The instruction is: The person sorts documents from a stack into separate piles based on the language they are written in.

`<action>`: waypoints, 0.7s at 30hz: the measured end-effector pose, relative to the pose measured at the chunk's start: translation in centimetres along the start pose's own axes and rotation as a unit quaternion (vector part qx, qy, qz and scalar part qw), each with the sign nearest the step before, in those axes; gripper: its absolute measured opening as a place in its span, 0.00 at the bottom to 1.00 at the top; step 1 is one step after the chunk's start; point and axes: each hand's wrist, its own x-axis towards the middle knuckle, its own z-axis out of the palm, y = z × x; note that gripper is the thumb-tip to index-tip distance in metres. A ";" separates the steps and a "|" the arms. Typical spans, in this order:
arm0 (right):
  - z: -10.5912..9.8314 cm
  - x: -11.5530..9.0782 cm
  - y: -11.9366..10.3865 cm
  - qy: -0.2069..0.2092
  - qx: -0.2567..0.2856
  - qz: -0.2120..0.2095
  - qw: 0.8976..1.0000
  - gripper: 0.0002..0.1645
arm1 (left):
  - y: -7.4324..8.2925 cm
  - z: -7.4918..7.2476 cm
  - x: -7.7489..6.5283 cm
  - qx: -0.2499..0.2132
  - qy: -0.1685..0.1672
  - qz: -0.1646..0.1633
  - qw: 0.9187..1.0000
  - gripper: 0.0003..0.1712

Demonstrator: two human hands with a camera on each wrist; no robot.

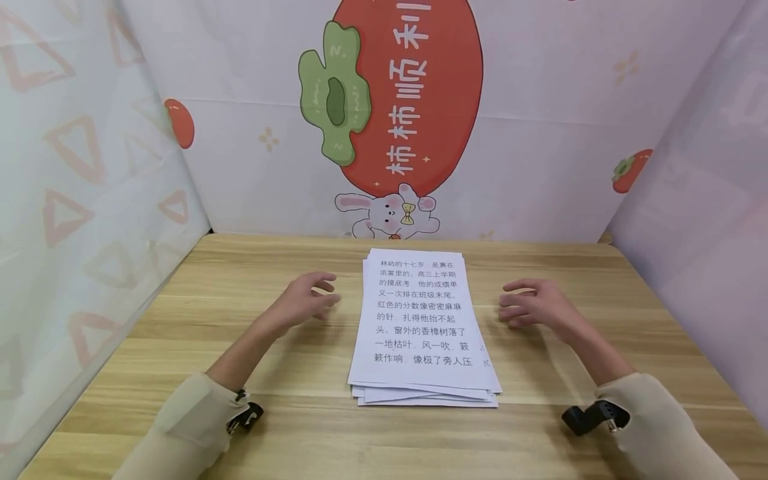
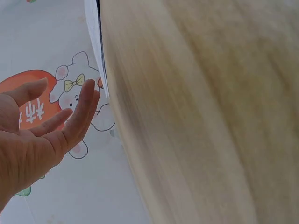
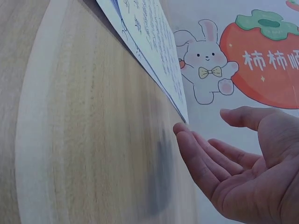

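A loosely squared stack of printed paper sheets lies in the middle of the wooden table, its lower edges fanned unevenly. Large Chinese text covers the top sheet. To the left of the stack, my left hand hovers with relaxed, slightly bent fingers and holds nothing. My right hand is on the other side, also apart from the paper, fingers loosely bent. In the right wrist view the right hand has its thumb spread from the fingers, and the sheets appear beyond. The left wrist view shows the left hand holding nothing.
Wood-grain tabletop surrounds the stack. A white backdrop with a large persimmon and rabbit print rises behind the table's far edge, and patterned sheets hang at both sides. Black wrist straps sit at the sleeve cuffs.
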 end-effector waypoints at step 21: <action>1.9 1.3 -0.4 -0.016 0.052 0.013 0.998 0.35 | 0.0 2.3 2.5 -0.186 -0.033 -0.094 0.978 0.29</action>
